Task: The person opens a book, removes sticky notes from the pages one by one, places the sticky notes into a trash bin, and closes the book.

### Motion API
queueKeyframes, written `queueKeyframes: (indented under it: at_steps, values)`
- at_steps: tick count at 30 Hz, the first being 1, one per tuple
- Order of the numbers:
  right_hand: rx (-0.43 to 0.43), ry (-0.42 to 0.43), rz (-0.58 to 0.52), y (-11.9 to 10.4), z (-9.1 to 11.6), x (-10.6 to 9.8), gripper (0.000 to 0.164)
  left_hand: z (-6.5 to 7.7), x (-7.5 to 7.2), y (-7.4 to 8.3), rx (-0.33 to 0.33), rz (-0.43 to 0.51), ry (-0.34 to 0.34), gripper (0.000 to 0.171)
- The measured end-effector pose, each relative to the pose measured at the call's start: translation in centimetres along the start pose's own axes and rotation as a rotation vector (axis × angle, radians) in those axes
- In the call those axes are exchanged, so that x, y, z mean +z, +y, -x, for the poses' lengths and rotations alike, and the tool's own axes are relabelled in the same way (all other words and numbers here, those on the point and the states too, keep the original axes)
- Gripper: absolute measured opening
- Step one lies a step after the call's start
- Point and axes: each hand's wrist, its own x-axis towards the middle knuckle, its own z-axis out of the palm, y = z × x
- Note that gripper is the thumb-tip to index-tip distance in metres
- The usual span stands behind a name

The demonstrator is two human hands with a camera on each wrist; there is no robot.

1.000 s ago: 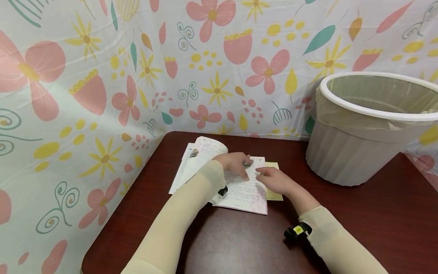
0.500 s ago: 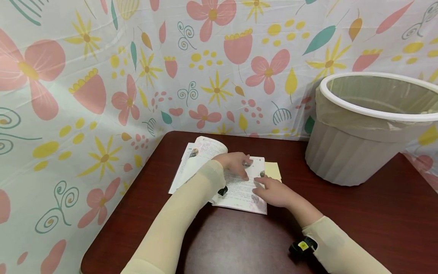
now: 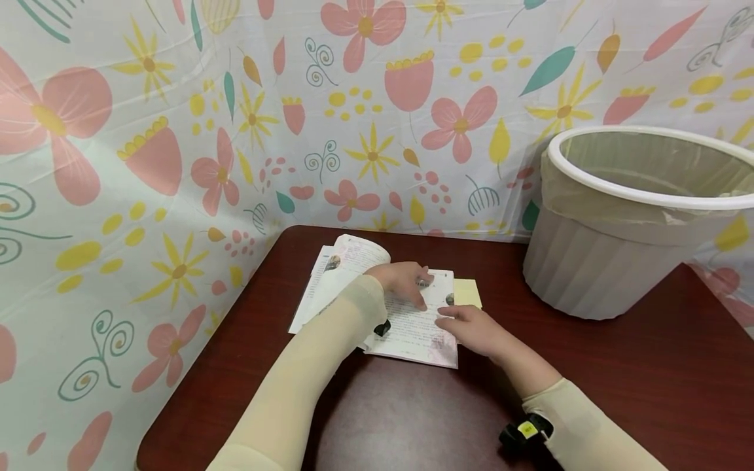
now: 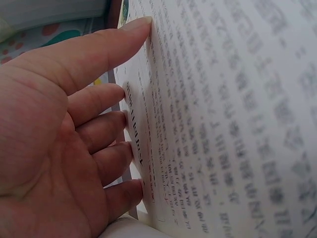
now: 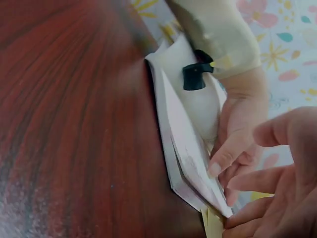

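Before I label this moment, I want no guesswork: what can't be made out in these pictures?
Book, head view: left sleeve hides part of it.
Print, left wrist view: too blurred to read reliably.
Yellow paper, head view: partly hidden by the book and right hand.
Bin, head view: right side cut off by the picture's edge.

Book (image 3: 409, 333) lies open on table (image 3: 412, 418), left of bin (image 3: 589, 261) and well apart from it. Bin stands on table too, toward the back right — liner (image 3: 648, 160) inside. Note (image 3: 469, 292) juts past book's right edge. Left hand (image 3: 403, 282) on right page; right hand (image 3: 476, 330) at that page's right edge. Cloth (image 3: 377, 104) hangs behind table — also along its left.
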Motion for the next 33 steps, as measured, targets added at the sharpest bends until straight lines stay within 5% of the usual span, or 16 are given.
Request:
queueKeyframes:
  at_steps: [6, 10, 20, 27, 33]
  values:
    - [0.067, 0.142, -0.26, 0.7, -0.4, -0.8, 0.049, 0.1, 0.0, 0.1, -0.013, 0.038, -0.012, 0.085]
    - [0.076, 0.161, -0.345, 0.9, -0.8, -0.7, 0.047, 0.1, 0.0, 0.1, -0.015, 0.034, -0.013, 0.085]
    - [-0.234, 0.041, -0.036, 1.9, -1.9, -0.1, 0.046, -0.1, 0.2, 0.1, -0.003, 0.037, 0.005, 0.085]
    - [-0.193, 0.04, -0.042, 2.0, -2.1, -0.4, 0.047, 0.1, 0.3, -0.9, 0.062, 0.063, 0.117, 0.07]
    - [-0.17, 0.034, -0.046, 2.3, -2.5, -0.6, 0.048, 2.1, -0.1, -1.1, 0.125, 0.096, 0.12, 0.074]
